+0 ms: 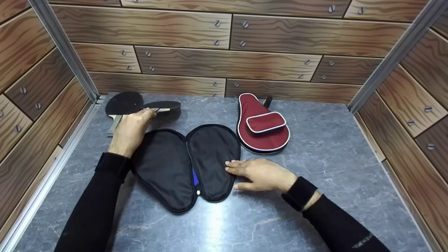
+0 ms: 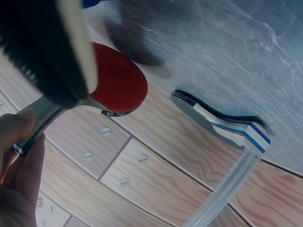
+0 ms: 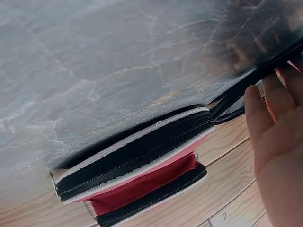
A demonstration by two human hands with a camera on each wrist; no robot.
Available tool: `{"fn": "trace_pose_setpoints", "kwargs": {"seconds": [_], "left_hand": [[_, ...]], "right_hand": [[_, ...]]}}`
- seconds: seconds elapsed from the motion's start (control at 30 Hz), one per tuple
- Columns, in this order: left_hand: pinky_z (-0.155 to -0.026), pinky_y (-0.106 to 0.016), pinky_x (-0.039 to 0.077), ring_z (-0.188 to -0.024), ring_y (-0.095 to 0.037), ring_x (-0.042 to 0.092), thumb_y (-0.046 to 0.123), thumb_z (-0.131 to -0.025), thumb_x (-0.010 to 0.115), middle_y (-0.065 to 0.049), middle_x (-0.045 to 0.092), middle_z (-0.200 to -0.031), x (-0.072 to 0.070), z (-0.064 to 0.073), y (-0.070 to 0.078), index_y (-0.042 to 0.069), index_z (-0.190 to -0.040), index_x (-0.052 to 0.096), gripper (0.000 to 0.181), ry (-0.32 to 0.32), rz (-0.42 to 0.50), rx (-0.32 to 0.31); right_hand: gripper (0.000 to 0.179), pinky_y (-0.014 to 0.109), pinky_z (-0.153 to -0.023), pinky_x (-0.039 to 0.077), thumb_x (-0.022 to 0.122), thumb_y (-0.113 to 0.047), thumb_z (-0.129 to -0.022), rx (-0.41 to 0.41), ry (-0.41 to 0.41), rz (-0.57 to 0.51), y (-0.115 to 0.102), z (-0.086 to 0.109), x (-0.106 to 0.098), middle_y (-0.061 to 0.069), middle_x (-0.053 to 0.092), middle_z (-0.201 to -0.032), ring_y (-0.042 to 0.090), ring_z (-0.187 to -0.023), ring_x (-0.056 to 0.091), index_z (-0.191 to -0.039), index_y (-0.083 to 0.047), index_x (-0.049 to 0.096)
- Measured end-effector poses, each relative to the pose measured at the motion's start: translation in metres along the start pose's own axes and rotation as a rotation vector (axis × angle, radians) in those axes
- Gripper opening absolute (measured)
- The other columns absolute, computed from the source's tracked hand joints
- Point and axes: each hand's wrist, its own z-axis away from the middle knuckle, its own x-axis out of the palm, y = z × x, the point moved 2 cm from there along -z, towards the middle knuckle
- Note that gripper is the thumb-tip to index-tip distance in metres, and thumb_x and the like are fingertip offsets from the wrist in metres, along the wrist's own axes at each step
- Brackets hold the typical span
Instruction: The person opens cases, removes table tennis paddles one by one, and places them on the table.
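Observation:
My left hand (image 1: pixel 131 131) grips a table tennis paddle (image 1: pixel 167 105) by its handle, above the left part of an open case. The left wrist view shows the paddle's red face (image 2: pixel 118 82); its upper face looks black from the head view. Another paddle (image 1: pixel 123 104), black side up, lies on the table at the back left. The black-lined case (image 1: pixel 161 168) is spread unzipped in the middle, with a bit of blue at its fold. My right hand (image 1: pixel 262 174) touches the case's right flap with extended fingertips, holding nothing.
A red paddle case (image 1: pixel 260 136) with white piping and a front pocket lies behind the right hand, close to the open case's right edge. Wood-patterned walls (image 1: pixel 182 29) with metal corner posts enclose the grey marbled table (image 1: pixel 336 168) at the back and sides.

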Motion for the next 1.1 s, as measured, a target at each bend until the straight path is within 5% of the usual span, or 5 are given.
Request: {"fn": "trace_pose_setpoints", "kwargs": {"seconds": [0.27,0.5,1.1], "left_hand": [[-0.081,-0.055,0.063,-0.097,-0.040,0.078,0.003,-0.095,0.071,-0.015,0.081,-0.106,0.004,0.003,-0.005,0.005,-0.105,0.074,0.011,-0.010,-0.044,-0.036],[-0.072,-0.058,0.061,-0.087,-0.042,0.077,0.002,-0.094,0.066,-0.014,0.081,-0.102,0.007,0.002,-0.003,0.006,-0.099,0.073,0.010,-0.087,-0.114,-0.030],[-0.077,-0.060,0.061,-0.095,-0.044,0.077,0.014,-0.101,0.069,-0.012,0.080,-0.109,0.019,0.008,-0.009,0.008,-0.108,0.078,0.013,-0.254,-0.030,-0.058]], "right_hand": [[0.069,0.041,-0.124,0.045,0.053,-0.064,-0.103,-0.003,0.005,-0.006,-0.001,0.000,0.000,-0.003,0.047,-0.166,0.014,-0.154,0.046,-0.160,-0.026,0.048],[0.069,0.043,-0.124,0.045,0.054,-0.063,-0.103,-0.015,0.010,-0.017,-0.001,0.000,-0.001,-0.001,0.048,-0.166,0.015,-0.154,0.046,-0.159,-0.024,0.049],[0.070,0.041,-0.123,0.046,0.052,-0.064,-0.103,-0.017,0.014,0.002,0.001,0.000,0.001,-0.002,0.048,-0.166,0.013,-0.154,0.046,-0.159,-0.024,0.049]]}}
